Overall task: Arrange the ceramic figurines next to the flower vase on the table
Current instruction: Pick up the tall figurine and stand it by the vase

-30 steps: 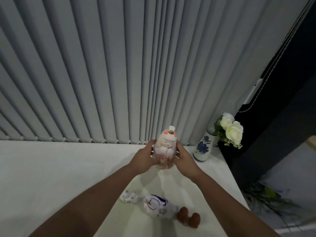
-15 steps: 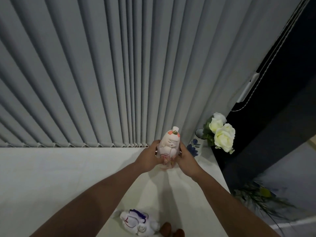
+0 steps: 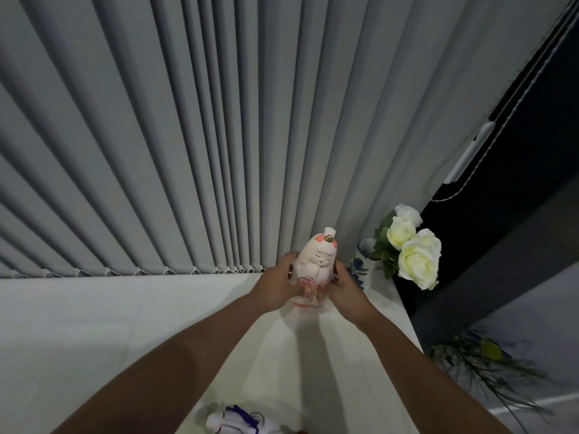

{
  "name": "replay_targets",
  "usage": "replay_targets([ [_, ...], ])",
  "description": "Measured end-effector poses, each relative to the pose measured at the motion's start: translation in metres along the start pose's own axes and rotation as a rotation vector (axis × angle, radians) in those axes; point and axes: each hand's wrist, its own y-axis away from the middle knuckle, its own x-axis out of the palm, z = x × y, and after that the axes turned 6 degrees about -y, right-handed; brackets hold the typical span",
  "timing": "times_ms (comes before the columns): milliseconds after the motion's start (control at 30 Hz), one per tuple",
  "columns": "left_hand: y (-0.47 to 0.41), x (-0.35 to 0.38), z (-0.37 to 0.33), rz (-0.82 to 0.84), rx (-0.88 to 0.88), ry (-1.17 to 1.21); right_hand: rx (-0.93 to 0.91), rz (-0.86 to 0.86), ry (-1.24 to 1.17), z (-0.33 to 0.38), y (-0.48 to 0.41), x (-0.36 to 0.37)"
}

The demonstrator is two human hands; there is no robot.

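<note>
two bare hands grip one pale pink ceramic figurine with a closed-eye face and a small gold ornament on its head (image 3: pixel 316 264), holding it upright near the far edge of the white table (image 3: pixel 94 333). the left hand (image 3: pixel 277 285) wraps its fingers around the figurine's left side, and the right hand (image 3: pixel 346 289) clasps the other side, so the lower body sits between both palms. whether its base touches the tabletop cannot be told, since the hands and their shadow cover that spot. just beside the right hand stands the white ceramic vase with blue flower painting (image 3: pixel 363 261), partly hidden behind that hand, at the table's far right corner. cream-white roses with green leaves (image 3: pixel 413 249) lean out of it to the right, past the table's edge. the figurine is near the vase but apart from it. behind everything hang grey vertical blinds (image 3: pixel 188 136), their lower ends meeting the table's back edge. at the bottom of the view, between the forearms, a second white figurine with purple and red markings (image 3: pixel 238 426) lies on its side on the table, cut off by the frame.
</note>
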Motion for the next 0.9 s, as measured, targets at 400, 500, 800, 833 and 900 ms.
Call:
replay_targets([
  [400, -0.002, 0.003, -0.01, 0.01, -0.001, -0.034, -0.01, -0.025, 0.025, 0.008, 0.003, -0.002],
  [500, -0.001, 0.003, -0.012, 0.013, -0.002, -0.041, -0.011, -0.054, 0.041, 0.008, 0.003, 0.0],
  [800, 0.012, 0.007, -0.023, -0.021, -0.01, -0.196, 0.049, -0.161, 0.077, 0.008, 0.013, 0.008],
  [833, 0.015, 0.007, -0.024, -0.019, -0.011, -0.211, 0.057, -0.166, 0.07, 0.01, 0.016, 0.008],
  [900, 0.02, 0.006, -0.027, -0.027, -0.006, -0.259, 0.087, -0.168, 0.052, 0.013, 0.021, 0.009],
])
